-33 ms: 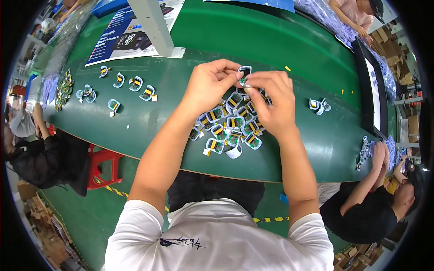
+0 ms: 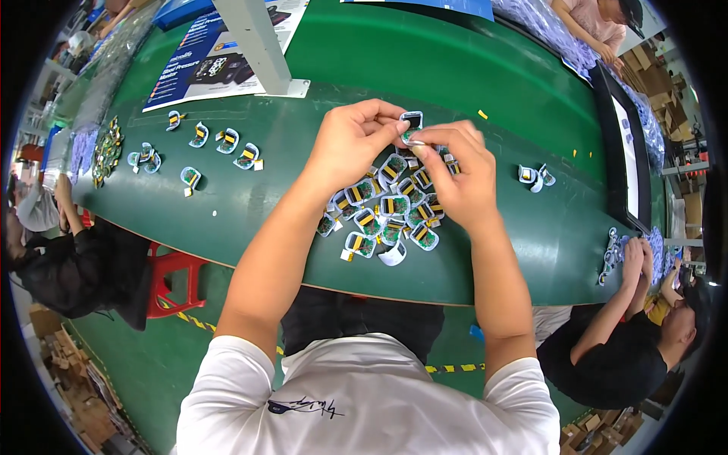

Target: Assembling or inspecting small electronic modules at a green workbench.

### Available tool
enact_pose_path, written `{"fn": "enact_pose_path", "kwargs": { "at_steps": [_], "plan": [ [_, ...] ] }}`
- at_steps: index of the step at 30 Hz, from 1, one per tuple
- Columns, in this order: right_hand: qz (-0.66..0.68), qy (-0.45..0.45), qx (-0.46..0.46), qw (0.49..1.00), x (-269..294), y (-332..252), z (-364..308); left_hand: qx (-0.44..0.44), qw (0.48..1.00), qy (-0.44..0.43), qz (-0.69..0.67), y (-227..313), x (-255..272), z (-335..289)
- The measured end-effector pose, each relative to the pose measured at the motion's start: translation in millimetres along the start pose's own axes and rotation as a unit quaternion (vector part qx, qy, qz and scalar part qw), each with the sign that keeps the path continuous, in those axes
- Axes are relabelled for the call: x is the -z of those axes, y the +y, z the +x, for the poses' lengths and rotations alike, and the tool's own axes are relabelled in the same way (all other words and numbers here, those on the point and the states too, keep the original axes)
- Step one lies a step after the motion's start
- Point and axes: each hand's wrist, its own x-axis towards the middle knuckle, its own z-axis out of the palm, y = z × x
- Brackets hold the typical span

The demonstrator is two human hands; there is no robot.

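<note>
My left hand pinches a small electronic module with a pale rounded frame, a dark screen-like face and some green circuit board. My right hand is closed at the module's lower edge, thumb against forefinger; a small shiny bit shows there, too small to name. Below both hands lies a heap of similar modules, with green boards, black and yellow strips and pale frames. Part of the heap is hidden behind my right hand. A pale curved piece sits at the heap's near edge.
Several loose modules lie on the green table to the left, and a small cluster to the right. A metal post stands on a printed sheet. A black-framed tray is at far right. Co-workers sit on both sides.
My right hand's fingers have shifted slightly and curled in a little at the module's lower edge. My left hand and the module stay in place.
</note>
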Motion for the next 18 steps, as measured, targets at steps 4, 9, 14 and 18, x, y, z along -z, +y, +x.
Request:
{"fn": "enact_pose_path", "kwargs": {
  "at_steps": [4,9,14,18],
  "plan": [
    [0.317,0.024,-0.241,0.917,-6,14,-14,0.025,0.996,-0.067,-0.045,-3,-1,2],
    [0.338,0.029,-0.282,0.898,-1,12,-8,0.023,0.996,-0.077,-0.035,-1,-1,1],
    [0.106,0.039,-0.187,0.976,3,7,-8,0.02,0.996,-0.085,-0.026,-2,1,1],
    [0.002,0.05,-0.045,0.998,4,16,-6,0.039,0.995,-0.089,-0.008,-2,1,1]
  ]
}}
